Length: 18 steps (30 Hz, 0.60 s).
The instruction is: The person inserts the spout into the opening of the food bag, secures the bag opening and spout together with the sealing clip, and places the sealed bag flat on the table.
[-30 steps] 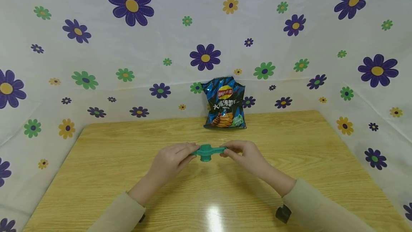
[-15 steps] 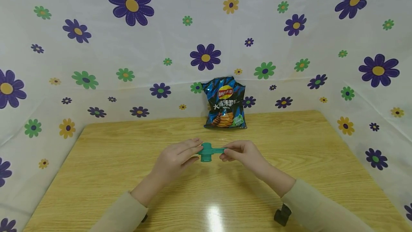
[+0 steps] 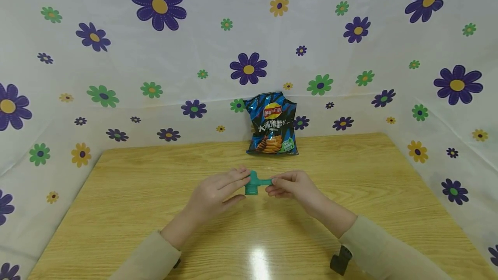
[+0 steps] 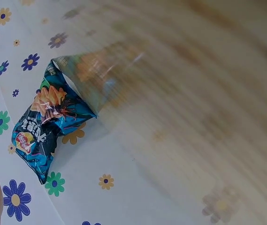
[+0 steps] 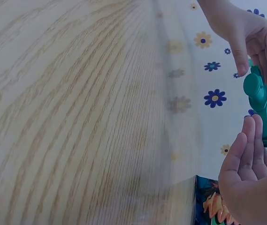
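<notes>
A teal plastic piece [image 3: 251,183], a flat bar with a short round spout in its middle, is held up over the table. My right hand [image 3: 294,187] pinches the bar's right end between thumb and fingertips. In the head view, my left hand [image 3: 219,191] has its fingers fairly straight against the left side, hiding that end, with the thumb apart below. The right wrist view shows the round face of the piece [image 5: 260,96], with the left hand [image 5: 250,35] above and the right hand [image 5: 250,178] below.
A blue and black chip bag [image 3: 272,124] stands at the back of the wooden table [image 3: 175,159], leaning on the flowered cloth [image 3: 194,46]. It also appears in the left wrist view as a bag [image 4: 49,119]. A dark strap [image 3: 340,260] hangs below the right sleeve.
My left hand has slid right along the bar to the spout, its fingers straightening and its thumb moving away below. The right hand keeps its pinch, almost still.
</notes>
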Motion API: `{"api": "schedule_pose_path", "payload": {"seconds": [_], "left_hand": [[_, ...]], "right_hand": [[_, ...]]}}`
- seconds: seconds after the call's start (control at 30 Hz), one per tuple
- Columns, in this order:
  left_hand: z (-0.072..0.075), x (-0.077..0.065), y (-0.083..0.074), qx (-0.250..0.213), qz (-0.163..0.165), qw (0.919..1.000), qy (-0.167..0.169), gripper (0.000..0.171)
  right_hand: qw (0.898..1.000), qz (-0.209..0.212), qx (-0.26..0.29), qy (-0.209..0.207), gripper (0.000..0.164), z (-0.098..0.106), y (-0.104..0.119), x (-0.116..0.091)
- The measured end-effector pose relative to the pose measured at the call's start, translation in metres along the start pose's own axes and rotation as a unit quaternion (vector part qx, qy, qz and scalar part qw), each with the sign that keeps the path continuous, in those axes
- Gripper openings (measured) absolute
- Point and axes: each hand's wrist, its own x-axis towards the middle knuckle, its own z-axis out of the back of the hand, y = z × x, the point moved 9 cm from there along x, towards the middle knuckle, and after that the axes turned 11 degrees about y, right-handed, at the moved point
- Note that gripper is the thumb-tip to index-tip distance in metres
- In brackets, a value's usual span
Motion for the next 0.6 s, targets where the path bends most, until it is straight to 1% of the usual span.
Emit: {"api": "schedule_pose_path", "payload": {"seconds": [0.1,0.23,0.37,0.47,0.6], "left_hand": [[-0.003,0.001,-0.002,-0.001,-0.011,0.9999,0.006,0.058],[-0.005,0.003,-0.004,0.004,-0.017,0.9998,0.005,0.055],[-0.005,0.004,-0.006,0.003,-0.025,0.9997,0.001,0.05],[-0.006,0.004,-0.006,0.004,-0.026,0.9996,0.003,0.052],[-0.007,0.005,-0.007,0.008,-0.025,0.9996,0.006,0.056]], "right_hand": [[0.999,-0.017,0.028,0.0,0.037,-0.001,-0.004,0.0],[0.998,-0.033,0.06,0.008,0.039,-0.004,-0.007,-0.001],[0.996,-0.038,0.077,0.017,0.039,-0.007,-0.009,-0.001],[0.994,-0.039,0.095,0.023,0.04,-0.009,-0.01,-0.002],[0.991,-0.046,0.125,0.031,0.033,-0.012,-0.012,-0.003]]}}
